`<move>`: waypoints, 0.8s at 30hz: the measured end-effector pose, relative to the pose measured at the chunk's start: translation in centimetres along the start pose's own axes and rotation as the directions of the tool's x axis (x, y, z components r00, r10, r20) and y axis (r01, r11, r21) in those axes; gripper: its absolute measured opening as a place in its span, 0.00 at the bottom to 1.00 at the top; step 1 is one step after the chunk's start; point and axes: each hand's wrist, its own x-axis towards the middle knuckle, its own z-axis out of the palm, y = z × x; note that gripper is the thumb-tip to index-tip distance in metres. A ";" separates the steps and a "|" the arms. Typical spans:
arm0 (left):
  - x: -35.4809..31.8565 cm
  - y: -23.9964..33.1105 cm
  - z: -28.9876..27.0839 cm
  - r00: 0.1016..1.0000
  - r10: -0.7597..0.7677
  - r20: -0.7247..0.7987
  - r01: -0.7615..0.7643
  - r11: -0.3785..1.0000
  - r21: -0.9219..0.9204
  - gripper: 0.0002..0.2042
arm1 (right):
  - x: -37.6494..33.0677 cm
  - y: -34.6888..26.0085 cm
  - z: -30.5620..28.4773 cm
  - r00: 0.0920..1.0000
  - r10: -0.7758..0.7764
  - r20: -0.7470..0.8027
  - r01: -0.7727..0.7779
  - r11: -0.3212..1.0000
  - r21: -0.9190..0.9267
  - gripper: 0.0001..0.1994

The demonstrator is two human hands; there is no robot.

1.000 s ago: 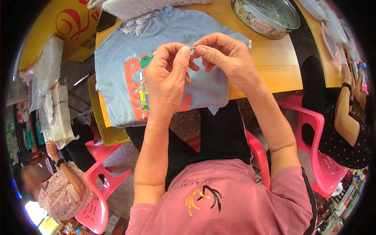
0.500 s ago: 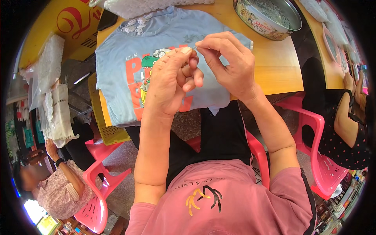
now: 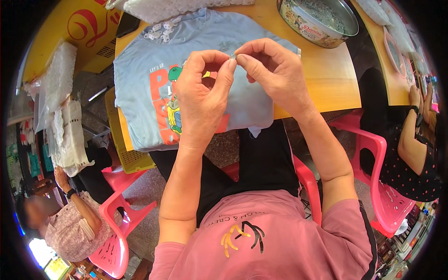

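Observation:
Over a light blue printed T-shirt (image 3: 133,88), my left hand (image 3: 203,88) and my right hand (image 3: 275,77) meet fingertip to fingertip. Thumb and forefinger of each are pinched on a tiny pale, shiny piece (image 3: 233,56), too small to name. A little heap of small white plastic pieces (image 3: 161,31) lies near the shirt's neckline. One more white piece (image 3: 170,90) rests on the print, left of my left hand.
A round tin (image 3: 310,32) of small grey metal-looking bits stands at the back right of the wooden table (image 3: 326,84). Bubble wrap (image 3: 172,8) lies along the back. A yellow crate (image 3: 133,158) is at the left. People sit on pink chairs (image 3: 116,238) at both sides.
My left hand has turned, its loosely curled fingers drawing into a pinch with the thumb against the small piece. My right hand keeps its pinch, shifting slightly.

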 end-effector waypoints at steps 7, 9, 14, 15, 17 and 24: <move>-0.2 0.3 0.3 0.996 0.092 -0.006 -0.090 0.981 0.172 0.04 | 0.3 0.3 0.2 0.943 -0.331 -0.042 0.310 0.914 -0.261 0.05; -0.2 1.1 0.6 0.994 -0.113 -0.002 0.113 0.993 -0.042 0.07 | 0.6 0.8 0.2 0.891 -0.453 -0.010 0.414 0.823 -0.388 0.07; 0.5 0.3 0.1 0.912 -0.367 0.184 0.410 0.785 -0.464 0.10 | 1.1 1.1 0.1 0.822 -0.565 0.062 0.512 0.688 -0.514 0.09; 0.7 0.0 -0.1 0.860 -0.421 0.287 0.507 0.653 -0.562 0.11 | 1.1 1.2 0.1 0.815 -0.576 0.062 0.519 0.677 -0.523 0.09; 1.1 -0.5 -0.7 0.812 -0.447 0.374 0.577 0.526 -0.625 0.11 | 1.2 1.3 0.1 0.807 -0.587 0.063 0.525 0.665 -0.530 0.09; 1.4 -1.0 -0.9 0.630 -0.361 0.687 0.706 -0.103 -0.701 0.10 | 1.6 1.3 -0.3 0.814 -0.574 0.095 0.543 0.691 -0.476 0.09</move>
